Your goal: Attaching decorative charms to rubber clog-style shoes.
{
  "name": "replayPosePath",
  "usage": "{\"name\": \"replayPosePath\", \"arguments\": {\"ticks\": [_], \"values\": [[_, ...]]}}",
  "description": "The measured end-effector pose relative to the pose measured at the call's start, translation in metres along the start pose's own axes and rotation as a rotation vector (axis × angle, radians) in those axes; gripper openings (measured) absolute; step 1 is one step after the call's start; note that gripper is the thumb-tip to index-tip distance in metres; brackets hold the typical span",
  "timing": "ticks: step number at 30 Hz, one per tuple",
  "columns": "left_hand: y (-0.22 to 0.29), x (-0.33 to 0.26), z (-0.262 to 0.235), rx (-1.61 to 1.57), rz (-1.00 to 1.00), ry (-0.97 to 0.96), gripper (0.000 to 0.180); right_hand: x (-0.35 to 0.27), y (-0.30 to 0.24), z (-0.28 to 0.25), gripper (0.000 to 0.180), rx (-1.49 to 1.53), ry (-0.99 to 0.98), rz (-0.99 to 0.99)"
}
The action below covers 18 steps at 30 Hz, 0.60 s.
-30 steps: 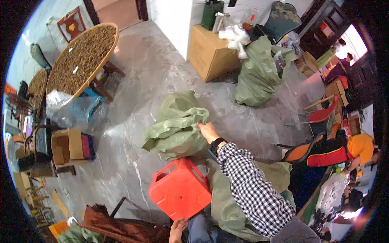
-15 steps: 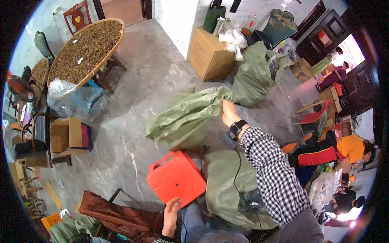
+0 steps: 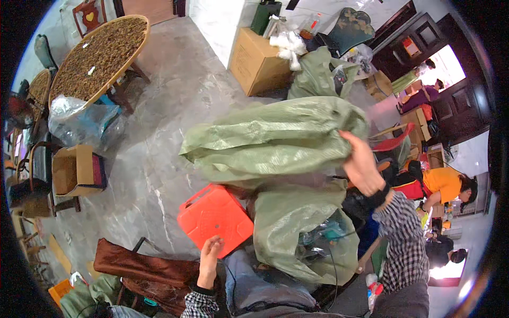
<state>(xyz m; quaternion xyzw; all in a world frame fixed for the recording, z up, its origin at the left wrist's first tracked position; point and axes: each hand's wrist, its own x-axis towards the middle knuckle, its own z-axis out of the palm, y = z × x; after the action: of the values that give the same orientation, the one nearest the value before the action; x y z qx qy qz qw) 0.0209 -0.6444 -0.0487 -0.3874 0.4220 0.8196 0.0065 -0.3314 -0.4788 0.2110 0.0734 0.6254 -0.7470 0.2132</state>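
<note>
Green sack (image 3: 265,140) stretched out leftward from the right hand (image 3: 363,165)
Since a moment ago that hand has swung rightward, so the sack spreads wider; its grip is closed on the sack's edge, fingers partly hidden; the left hand (image 3: 210,258), half open and apparently empty, is at the red container (image 3: 214,220), contact unclear; nearer than the right hand, an open sack (image 3: 283,228) crowds the space; beyond it are another sack (image 3: 313,79) and a cardboard box (image 3: 259,63).
</note>
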Motion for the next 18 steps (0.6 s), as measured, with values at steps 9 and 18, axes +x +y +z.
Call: {"name": "replayPosePath", "arguments": {"ticks": [9,18], "values": [[0.054,0.123,0.044,0.024,0.248,-0.118,0.073,-0.198,-0.151,-0.061,0.043,-0.082,0.456,-0.69],[0.199,0.117,0.28,1.049,0.744,-0.725,0.021,-0.325,-0.336,-0.158,0.028,-0.018,0.283,-1.088]]}}
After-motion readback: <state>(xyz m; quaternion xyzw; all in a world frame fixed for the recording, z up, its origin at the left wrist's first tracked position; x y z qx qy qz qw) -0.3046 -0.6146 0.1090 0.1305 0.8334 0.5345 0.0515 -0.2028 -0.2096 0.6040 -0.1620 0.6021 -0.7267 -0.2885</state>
